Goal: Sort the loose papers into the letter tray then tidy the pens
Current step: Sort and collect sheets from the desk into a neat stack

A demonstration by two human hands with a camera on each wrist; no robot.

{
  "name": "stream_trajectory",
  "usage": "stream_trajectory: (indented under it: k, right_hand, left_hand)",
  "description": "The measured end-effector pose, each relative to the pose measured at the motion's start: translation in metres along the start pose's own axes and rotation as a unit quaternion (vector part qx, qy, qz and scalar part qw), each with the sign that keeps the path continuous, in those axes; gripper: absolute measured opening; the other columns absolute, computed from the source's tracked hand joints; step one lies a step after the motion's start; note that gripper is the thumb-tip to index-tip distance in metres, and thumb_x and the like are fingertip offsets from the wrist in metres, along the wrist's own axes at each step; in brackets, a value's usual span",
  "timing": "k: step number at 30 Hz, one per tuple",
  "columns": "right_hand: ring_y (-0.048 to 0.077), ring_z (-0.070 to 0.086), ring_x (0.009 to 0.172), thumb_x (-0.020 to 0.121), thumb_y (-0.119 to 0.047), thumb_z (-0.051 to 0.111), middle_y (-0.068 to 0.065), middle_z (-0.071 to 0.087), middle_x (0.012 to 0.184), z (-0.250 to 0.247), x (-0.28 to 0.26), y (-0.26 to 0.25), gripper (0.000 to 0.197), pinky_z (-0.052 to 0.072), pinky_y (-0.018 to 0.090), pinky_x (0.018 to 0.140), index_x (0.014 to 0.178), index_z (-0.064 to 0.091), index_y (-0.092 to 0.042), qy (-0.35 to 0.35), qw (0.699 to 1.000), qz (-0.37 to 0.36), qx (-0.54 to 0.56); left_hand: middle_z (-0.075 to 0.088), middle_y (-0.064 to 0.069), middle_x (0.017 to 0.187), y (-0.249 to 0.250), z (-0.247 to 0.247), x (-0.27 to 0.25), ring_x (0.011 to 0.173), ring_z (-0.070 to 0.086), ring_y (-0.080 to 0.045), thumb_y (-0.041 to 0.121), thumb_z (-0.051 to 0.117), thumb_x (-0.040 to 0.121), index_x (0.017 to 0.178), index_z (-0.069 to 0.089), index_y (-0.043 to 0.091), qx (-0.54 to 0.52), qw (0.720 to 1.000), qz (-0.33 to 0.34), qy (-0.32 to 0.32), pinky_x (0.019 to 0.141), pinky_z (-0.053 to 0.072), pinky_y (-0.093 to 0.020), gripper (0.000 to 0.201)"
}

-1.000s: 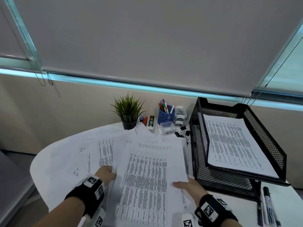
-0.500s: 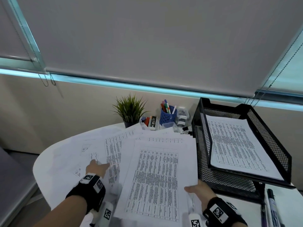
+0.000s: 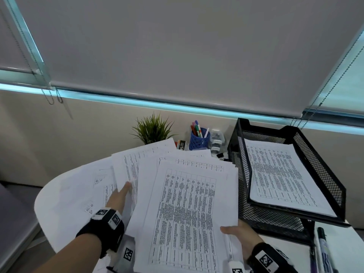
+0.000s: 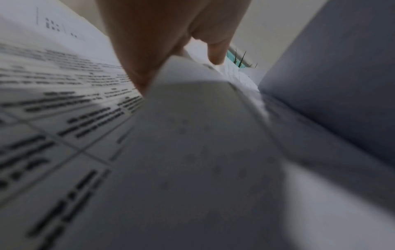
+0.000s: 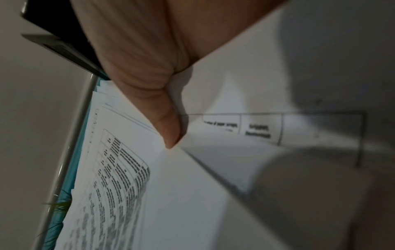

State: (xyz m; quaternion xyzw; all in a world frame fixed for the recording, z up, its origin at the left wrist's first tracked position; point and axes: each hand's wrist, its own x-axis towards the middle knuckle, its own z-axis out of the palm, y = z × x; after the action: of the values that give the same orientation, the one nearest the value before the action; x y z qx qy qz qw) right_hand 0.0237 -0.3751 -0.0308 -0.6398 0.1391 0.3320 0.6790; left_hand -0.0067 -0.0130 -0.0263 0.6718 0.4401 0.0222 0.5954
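White table (image 3: 59,203) | right hand (image 3: 239,236) pinched the paper stack (image 3: 189,209) | left hand (image 3: 118,198) lay flat, fingers straight, on loose sheets (image 3: 126,166).

left hand (image 3: 118,198): bare, no glove or ring visible. left wrist carries a wide black fabric band (image 3: 102,233), on top of which sits a small white block (image 3: 107,215) with black-and-white square coded markers on its upper faces. a white housing (image 3: 128,253) with a further coded marker hangs below the band. forearm bare, no sleeve.

right hand (image 3: 241,237): bare. right wrist carries a matching black band (image 3: 256,255) with a white-bordered coded marker (image 3: 266,261) on top and a white unit (image 3: 236,267) with a marker beside it.
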Motion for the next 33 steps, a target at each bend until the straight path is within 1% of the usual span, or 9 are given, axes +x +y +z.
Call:
stream_trajectory:
  k: [3, 6, 8, 11, 15, 19, 23, 28, 33]
  right_hand:
    - [0.032, 0.06, 0.107, 0.035, -0.007, 0.093, 0.016, 0.069, 0.109, 0.005, 0.003, 0.001, 0.085, 0.043, 0.047, 0.098, 0.114, 0.061, -0.002, -0.007, 1.0, 0.006, 0.004]
    - [0.024, 0.06, 0.097, 0.074, 0.007, 0.072, 0.013, 0.068, 0.108, 0.01, 0.0, -0.002, 0.049, 0.046, 0.032, 0.076, 0.12, 0.056, 0.0, -0.017, 1.0, 0.003, -0.001]
    - [0.024, 0.061, 0.098, 0.079, 0.014, 0.063, 0.013, 0.066, 0.112, 0.011, 0.001, -0.002, 0.046, 0.047, 0.031, 0.074, 0.122, 0.054, -0.002, -0.022, 1.0, 0.011, -0.01]
    - [0.031, 0.063, 0.101, 0.061, 0.008, 0.074, 0.016, 0.069, 0.108, 0.013, 0.002, 0.001, 0.063, 0.049, 0.039, 0.086, 0.121, 0.056, -0.001, -0.018, 0.999, 0.022, -0.042]
    - [0.03, 0.065, 0.083, 0.051, 0.004, 0.069, 0.018, 0.071, 0.089, 0.014, 0.002, -0.001, 0.058, 0.053, 0.034, 0.073, 0.108, 0.063, 0.006, -0.035, 0.997, 0.03, -0.063]
    - [0.021, 0.071, 0.084, 0.031, -0.014, 0.094, 0.01, 0.074, 0.096, 0.021, -0.002, -0.007, 0.074, 0.053, 0.029, 0.069, 0.099, 0.067, -0.007, -0.061, 0.995, 0.029, -0.076]
    - [0.02, 0.065, 0.106, 0.032, -0.031, 0.097, 0.002, 0.072, 0.109, 0.029, 0.005, -0.007, 0.094, 0.046, 0.037, 0.098, 0.117, 0.062, -0.009, -0.063, 0.991, 0.034, -0.111]
    - [0.018, 0.063, 0.108, 0.022, -0.042, 0.096, -0.002, 0.073, 0.106, 0.038, 0.008, -0.009, 0.094, 0.041, 0.039, 0.103, 0.108, 0.067, -0.013, -0.079, 0.988, 0.019, -0.132]
    - [0.011, 0.063, 0.097, 0.07, -0.004, 0.08, -0.001, 0.071, 0.102, 0.047, -0.009, -0.028, 0.044, 0.047, 0.025, 0.083, 0.111, 0.064, -0.009, -0.051, 0.994, -0.023, -0.092]
  left_hand:
    - [0.034, -0.01, 0.147, 0.005, 0.008, -0.01, 0.134, 0.036, -0.032, 0.046, 0.036, 0.096, 0.14, 0.038, 0.003, -0.032, 0.999, -0.029, -0.033, 0.11, 0.029, -0.038, 0.061]
    - [0.046, -0.014, 0.14, 0.004, 0.005, -0.012, 0.125, 0.046, -0.034, 0.064, 0.046, 0.083, 0.135, 0.047, 0.006, -0.056, 0.991, -0.058, -0.102, 0.098, 0.037, -0.036, 0.078]
    - [0.04, -0.009, 0.146, 0.003, 0.002, -0.014, 0.131, 0.041, -0.032, 0.07, 0.059, 0.07, 0.14, 0.041, 0.011, -0.077, 0.988, -0.055, -0.126, 0.107, 0.032, -0.042, 0.093]
    - [0.035, -0.014, 0.148, -0.004, 0.001, -0.009, 0.132, 0.038, -0.033, 0.06, 0.055, 0.08, 0.144, 0.03, 0.004, 0.016, 0.992, -0.029, -0.122, 0.112, 0.027, -0.047, 0.088]
    - [0.038, -0.021, 0.144, -0.011, 0.001, -0.015, 0.127, 0.044, -0.035, 0.045, 0.047, 0.092, 0.141, 0.031, -0.005, 0.096, 0.986, -0.032, -0.13, 0.111, 0.031, -0.043, 0.072]
    - [0.044, -0.022, 0.14, -0.016, 0.003, -0.024, 0.125, 0.046, -0.035, 0.05, 0.049, 0.089, 0.136, 0.042, -0.002, 0.105, 0.983, -0.038, -0.144, 0.109, 0.033, -0.046, 0.07]
    - [0.026, -0.013, 0.152, -0.022, 0.013, -0.031, 0.139, 0.027, -0.033, 0.067, 0.066, 0.067, 0.145, 0.029, 0.011, 0.062, 0.973, -0.067, -0.213, 0.112, 0.02, -0.051, 0.103]
    - [0.061, -0.007, 0.123, -0.028, 0.021, -0.022, 0.118, 0.053, -0.027, 0.058, 0.09, 0.018, 0.127, 0.05, 0.011, 0.071, 0.958, 0.0, -0.278, 0.11, 0.033, -0.048, 0.125]
    - [0.067, -0.002, 0.097, -0.005, 0.01, -0.031, 0.099, 0.059, -0.024, 0.041, 0.092, 0.003, 0.095, 0.06, 0.018, -0.047, 0.956, 0.047, -0.287, 0.105, 0.037, -0.041, 0.1]
